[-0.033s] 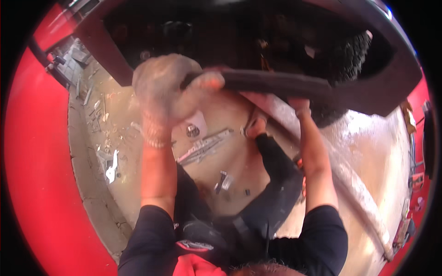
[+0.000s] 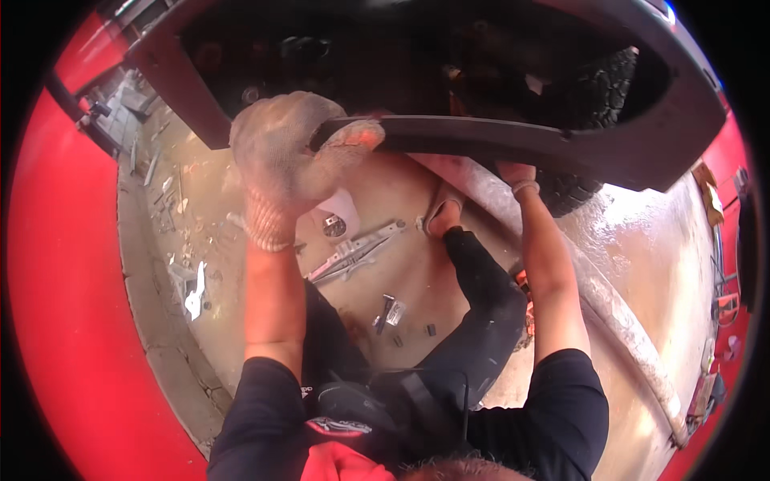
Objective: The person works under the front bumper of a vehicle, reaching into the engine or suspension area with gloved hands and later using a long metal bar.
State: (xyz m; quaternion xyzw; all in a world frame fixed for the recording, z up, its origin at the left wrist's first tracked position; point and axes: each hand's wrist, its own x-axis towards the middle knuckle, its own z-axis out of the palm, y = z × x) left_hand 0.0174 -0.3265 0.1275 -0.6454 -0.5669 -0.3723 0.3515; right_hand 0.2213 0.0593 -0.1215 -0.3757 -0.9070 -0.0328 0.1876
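Left grip (image 2: 290,152) around dark panel (image 2: 634,150)

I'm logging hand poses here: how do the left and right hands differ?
The left hand shows nearly whole in a pale knit glove; the right hand is mostly hidden by the dark panel, with a pale band at its wrist. The left hand grips the panel's lower bar toward its left end; the right hand reaches under that bar farther right, its grip unseen. Both are at the lower bar.

A pale pole (image 2: 616,314) and white scrap (image 2: 195,295) lie on the floor (image 2: 421,293)
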